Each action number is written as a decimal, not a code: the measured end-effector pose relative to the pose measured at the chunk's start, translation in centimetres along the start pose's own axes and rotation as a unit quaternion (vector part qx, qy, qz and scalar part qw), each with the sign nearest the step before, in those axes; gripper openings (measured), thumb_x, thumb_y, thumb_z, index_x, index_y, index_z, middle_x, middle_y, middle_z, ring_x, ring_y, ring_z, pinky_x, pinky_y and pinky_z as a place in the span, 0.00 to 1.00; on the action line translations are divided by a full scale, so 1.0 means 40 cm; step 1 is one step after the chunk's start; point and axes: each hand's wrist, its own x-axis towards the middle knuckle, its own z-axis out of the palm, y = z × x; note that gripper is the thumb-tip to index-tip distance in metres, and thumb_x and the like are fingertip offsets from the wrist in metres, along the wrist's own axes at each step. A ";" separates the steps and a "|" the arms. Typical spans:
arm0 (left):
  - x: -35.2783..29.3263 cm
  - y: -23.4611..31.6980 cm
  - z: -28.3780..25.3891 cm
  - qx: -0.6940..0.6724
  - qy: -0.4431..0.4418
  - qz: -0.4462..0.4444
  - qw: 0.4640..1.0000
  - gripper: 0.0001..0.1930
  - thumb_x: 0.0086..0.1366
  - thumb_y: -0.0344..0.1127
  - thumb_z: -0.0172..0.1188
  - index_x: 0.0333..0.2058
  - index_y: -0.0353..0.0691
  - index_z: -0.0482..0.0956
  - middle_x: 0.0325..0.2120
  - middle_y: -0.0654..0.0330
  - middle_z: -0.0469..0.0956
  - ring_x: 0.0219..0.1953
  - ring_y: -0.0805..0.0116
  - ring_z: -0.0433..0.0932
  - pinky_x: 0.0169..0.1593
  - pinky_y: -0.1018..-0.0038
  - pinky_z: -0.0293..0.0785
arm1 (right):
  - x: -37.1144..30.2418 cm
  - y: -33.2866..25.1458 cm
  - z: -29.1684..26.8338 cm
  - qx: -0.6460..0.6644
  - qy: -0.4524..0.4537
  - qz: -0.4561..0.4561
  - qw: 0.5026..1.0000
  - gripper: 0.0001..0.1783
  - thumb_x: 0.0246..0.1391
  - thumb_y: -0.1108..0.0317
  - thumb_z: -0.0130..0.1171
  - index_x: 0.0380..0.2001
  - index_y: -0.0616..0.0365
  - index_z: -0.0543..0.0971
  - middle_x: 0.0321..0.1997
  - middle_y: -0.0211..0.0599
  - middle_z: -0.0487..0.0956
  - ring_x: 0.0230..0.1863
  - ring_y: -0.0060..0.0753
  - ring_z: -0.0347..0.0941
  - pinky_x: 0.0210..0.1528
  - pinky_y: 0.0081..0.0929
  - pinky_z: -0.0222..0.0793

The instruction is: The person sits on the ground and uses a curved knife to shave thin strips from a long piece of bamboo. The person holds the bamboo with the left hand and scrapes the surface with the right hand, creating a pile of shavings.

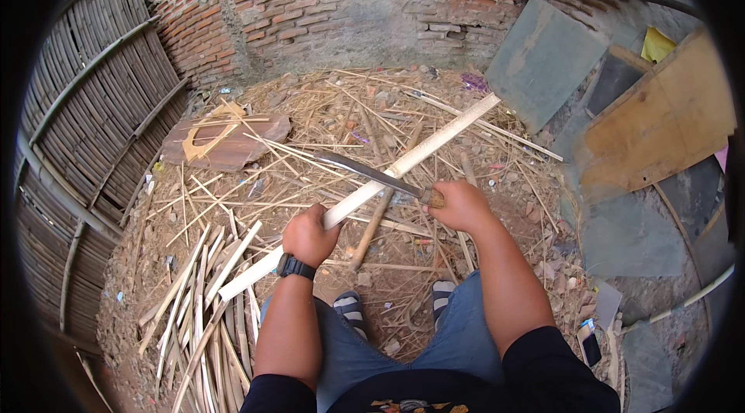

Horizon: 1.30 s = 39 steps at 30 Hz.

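Note:
My left hand (309, 234), with a dark watch on its wrist, is wrapped round a long pale bamboo strip (423, 152). The strip slants from the lower left up to the far right. In my right hand (459, 207) is the wooden handle of a machete (360, 168). Its dark blade points to the left and lies across the strip, a little beyond my left hand. Whether the edge has bitten into the strip, I cannot tell. Beneath the crossing, a brown round stick (371, 230) lies on the ground.
Split bamboo strips (203, 296) are heaped at the lower left. A dark red board (256, 141) lies at the far left. Sheets and a plywood panel (648, 122) lean at the right, with a phone (589, 345) nearby. A brick wall (334, 13) and bamboo fence (93, 110) border the littered ground.

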 end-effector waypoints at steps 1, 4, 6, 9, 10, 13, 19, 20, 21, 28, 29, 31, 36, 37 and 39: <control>-0.001 -0.006 0.000 -0.001 0.000 0.004 1.000 0.17 0.56 0.50 0.74 0.35 0.43 0.84 0.28 0.49 0.85 0.34 0.45 0.85 0.40 0.53 0.82 | -0.002 -0.002 0.003 0.002 -0.003 -0.007 1.000 0.22 0.51 0.49 0.74 0.42 0.52 0.86 0.36 0.49 0.86 0.42 0.55 0.84 0.45 0.49 0.77; -0.002 -0.020 0.007 0.002 0.006 0.017 1.000 0.18 0.56 0.50 0.74 0.35 0.43 0.84 0.28 0.49 0.85 0.34 0.45 0.85 0.40 0.53 0.82 | -0.003 -0.009 -0.007 0.001 -0.048 -0.022 0.999 0.21 0.51 0.50 0.74 0.41 0.52 0.86 0.36 0.50 0.85 0.42 0.55 0.84 0.45 0.49 0.77; -0.003 -0.021 0.010 0.002 0.005 0.019 1.000 0.18 0.56 0.50 0.74 0.35 0.42 0.84 0.28 0.49 0.85 0.34 0.44 0.85 0.40 0.53 0.82 | -0.001 -0.011 -0.001 0.002 -0.033 -0.029 0.999 0.20 0.50 0.51 0.74 0.40 0.52 0.86 0.36 0.50 0.85 0.42 0.55 0.83 0.45 0.49 0.77; -0.003 -0.020 0.008 -0.001 0.003 0.015 1.000 0.18 0.56 0.50 0.75 0.34 0.42 0.83 0.28 0.48 0.85 0.34 0.44 0.85 0.39 0.53 0.81 | -0.002 -0.009 0.010 0.010 -0.021 -0.036 0.999 0.20 0.50 0.51 0.74 0.40 0.52 0.86 0.36 0.50 0.85 0.42 0.56 0.83 0.45 0.49 0.77; -0.002 -0.020 0.010 -0.002 0.004 0.015 1.000 0.19 0.56 0.51 0.75 0.34 0.42 0.83 0.28 0.48 0.85 0.34 0.44 0.85 0.39 0.53 0.81 | -0.001 -0.007 0.010 0.013 -0.018 -0.038 0.999 0.20 0.50 0.51 0.74 0.40 0.52 0.86 0.36 0.50 0.85 0.42 0.56 0.83 0.45 0.49 0.77; -0.004 -0.010 0.003 -0.003 0.001 0.019 1.000 0.19 0.57 0.50 0.75 0.33 0.41 0.83 0.28 0.48 0.85 0.34 0.44 0.85 0.39 0.53 0.81 | -0.002 -0.007 0.007 0.010 -0.020 -0.037 0.999 0.21 0.50 0.51 0.74 0.41 0.53 0.87 0.36 0.50 0.86 0.42 0.56 0.83 0.46 0.49 0.77; -0.001 -0.017 0.009 0.004 0.006 0.028 1.000 0.21 0.56 0.52 0.77 0.34 0.39 0.84 0.28 0.48 0.85 0.32 0.44 0.85 0.38 0.54 0.80 | -0.003 -0.021 -0.011 0.000 -0.065 -0.017 0.998 0.26 0.51 0.51 0.73 0.49 0.53 0.85 0.44 0.50 0.86 0.49 0.56 0.83 0.52 0.49 0.78; -0.001 -0.017 0.010 0.004 0.006 0.029 1.000 0.21 0.56 0.52 0.77 0.34 0.39 0.84 0.28 0.47 0.85 0.32 0.44 0.85 0.38 0.54 0.80 | -0.003 -0.022 -0.012 0.002 -0.070 -0.015 0.997 0.26 0.51 0.51 0.73 0.49 0.54 0.85 0.44 0.50 0.86 0.49 0.56 0.83 0.52 0.49 0.78; -0.002 -0.016 0.008 0.001 0.005 0.028 1.000 0.20 0.56 0.51 0.77 0.33 0.40 0.84 0.28 0.48 0.85 0.33 0.44 0.85 0.38 0.54 0.81 | -0.002 -0.023 -0.012 0.005 -0.076 -0.014 0.997 0.26 0.51 0.51 0.73 0.49 0.54 0.85 0.44 0.50 0.86 0.49 0.56 0.82 0.52 0.49 0.78; -0.003 -0.012 0.009 0.002 0.002 0.035 0.999 0.21 0.55 0.52 0.77 0.33 0.39 0.84 0.27 0.47 0.85 0.32 0.44 0.85 0.37 0.54 0.80 | -0.004 -0.031 -0.014 0.000 -0.085 -0.012 0.996 0.27 0.51 0.50 0.73 0.50 0.54 0.85 0.44 0.49 0.86 0.49 0.55 0.83 0.53 0.48 0.78; -0.004 -0.011 0.009 0.003 -0.004 0.037 0.999 0.21 0.55 0.52 0.77 0.33 0.39 0.84 0.27 0.47 0.85 0.31 0.44 0.85 0.37 0.54 0.80 | -0.003 -0.031 -0.012 -0.006 -0.088 -0.013 0.996 0.27 0.51 0.50 0.73 0.51 0.53 0.85 0.44 0.48 0.86 0.50 0.54 0.83 0.53 0.48 0.78; -0.005 -0.009 0.011 0.002 -0.006 0.038 0.999 0.21 0.55 0.52 0.78 0.32 0.39 0.84 0.26 0.47 0.85 0.31 0.44 0.85 0.37 0.54 0.80 | 0.001 -0.030 -0.009 -0.017 -0.094 -0.016 0.995 0.28 0.51 0.50 0.73 0.52 0.53 0.85 0.45 0.48 0.86 0.50 0.54 0.83 0.53 0.47 0.78; -0.006 -0.009 0.013 -0.004 0.002 0.038 0.999 0.21 0.55 0.52 0.78 0.32 0.40 0.84 0.26 0.48 0.84 0.31 0.45 0.85 0.37 0.55 0.80 | 0.004 -0.034 -0.009 -0.017 -0.092 -0.009 0.996 0.29 0.51 0.50 0.73 0.54 0.51 0.84 0.46 0.47 0.86 0.51 0.53 0.83 0.54 0.47 0.78; -0.005 -0.007 0.015 -0.006 0.003 0.037 0.999 0.21 0.55 0.52 0.78 0.32 0.40 0.84 0.26 0.48 0.84 0.31 0.45 0.85 0.37 0.55 0.80 | 0.003 -0.034 -0.010 -0.017 -0.088 -0.007 0.996 0.29 0.51 0.50 0.73 0.55 0.51 0.84 0.46 0.47 0.86 0.51 0.52 0.83 0.54 0.47 0.78; -0.004 -0.005 0.016 -0.006 0.001 0.035 0.999 0.20 0.55 0.51 0.78 0.32 0.40 0.84 0.26 0.48 0.84 0.31 0.45 0.85 0.37 0.55 0.80 | 0.003 -0.031 -0.010 -0.014 -0.089 -0.001 0.996 0.29 0.51 0.50 0.73 0.54 0.50 0.84 0.46 0.47 0.86 0.51 0.53 0.83 0.55 0.47 0.78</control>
